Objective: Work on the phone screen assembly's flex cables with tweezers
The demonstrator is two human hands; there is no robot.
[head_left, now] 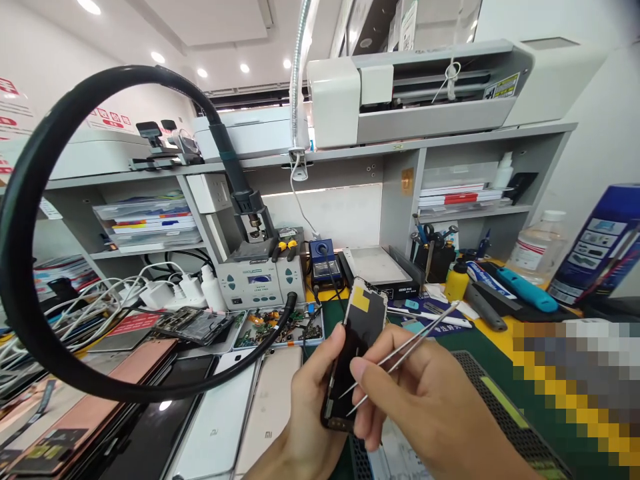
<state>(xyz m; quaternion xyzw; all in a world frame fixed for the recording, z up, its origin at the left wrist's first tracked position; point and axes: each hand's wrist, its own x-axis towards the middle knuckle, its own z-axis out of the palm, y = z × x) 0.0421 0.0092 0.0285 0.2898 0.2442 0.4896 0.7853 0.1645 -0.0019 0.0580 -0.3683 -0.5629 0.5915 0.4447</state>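
Observation:
In my left hand (305,400) is a phone screen assembly (367,317), tilted upright with its dark back toward me. A yellow patch shows near its top, and a metal edge runs along the top rim. My right hand (425,393) pinches a pair of metal tweezers (413,341) between thumb and fingers. The tweezers' two tips point down-left, slightly apart, over the lower part of the assembly. Whether the tips touch it I cannot tell. Some fingers of my right hand lie close against the assembly's right edge.
A thick black hose (15,267) loops across the left from a hot air station (257,283). Several phones, including a white phone (220,413), lie at left beside a parts tray (245,340). A green mat (485,347) lies right. Bottles and a yellow container (456,283) stand behind.

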